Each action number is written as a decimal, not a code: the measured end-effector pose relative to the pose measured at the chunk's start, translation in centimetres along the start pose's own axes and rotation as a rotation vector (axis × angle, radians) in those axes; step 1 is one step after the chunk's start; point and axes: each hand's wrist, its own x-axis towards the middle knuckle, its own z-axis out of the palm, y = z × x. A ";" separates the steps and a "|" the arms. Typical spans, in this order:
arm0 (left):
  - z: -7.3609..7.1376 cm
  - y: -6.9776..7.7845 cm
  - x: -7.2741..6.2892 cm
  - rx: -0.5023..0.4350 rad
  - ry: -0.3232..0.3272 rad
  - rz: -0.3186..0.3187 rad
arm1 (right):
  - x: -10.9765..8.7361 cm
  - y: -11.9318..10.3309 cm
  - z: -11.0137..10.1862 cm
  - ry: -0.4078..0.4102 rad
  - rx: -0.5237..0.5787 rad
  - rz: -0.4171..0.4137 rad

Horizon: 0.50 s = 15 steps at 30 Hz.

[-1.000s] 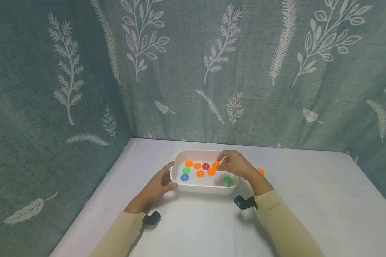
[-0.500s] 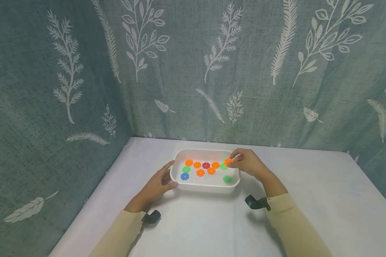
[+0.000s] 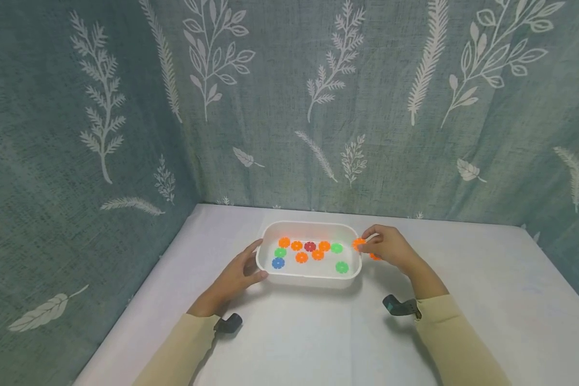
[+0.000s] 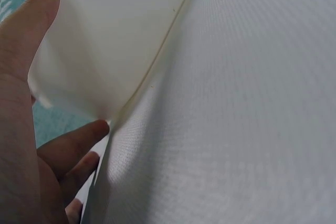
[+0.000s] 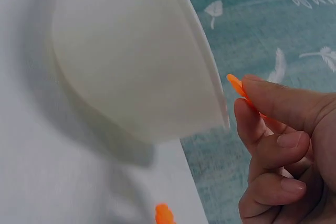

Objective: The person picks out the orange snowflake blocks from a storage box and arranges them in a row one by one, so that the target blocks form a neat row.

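A white plastic tray stands on the table with several notched plastic discs inside, among them a red disc and a blue disc. My left hand holds its left end, thumb at the near corner and fingers round the far side. Between thumb and index finger my right hand pinches an orange notched disc, just outside the tray's right rim. The other right fingers are curled in. Below that hand a second orange disc lies on the table, partly hidden by it.
A white cloth covers the table. Behind it and at the left hangs a green leaf-patterned curtain. Dark wrist cameras sit on both wrists, over beige sleeves.
My right hand has moved right with the orange disc, from over the tray to beyond its right rim. A green disc it covered now shows. The left hand and tray have stayed put.
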 end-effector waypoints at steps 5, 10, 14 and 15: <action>-0.1 0.0 0.1 -0.011 -0.009 0.012 | -0.2 1.0 -0.8 0.018 -0.005 0.010; -0.1 0.0 0.1 -0.006 -0.008 0.011 | -0.6 2.2 -1.8 0.028 -0.008 -0.011; -0.1 -0.1 0.0 0.002 -0.005 0.023 | -1.0 2.9 -2.7 0.048 -0.016 -0.015; -0.1 -0.2 0.1 0.004 -0.004 0.029 | -1.1 3.1 -2.9 0.052 -0.017 -0.012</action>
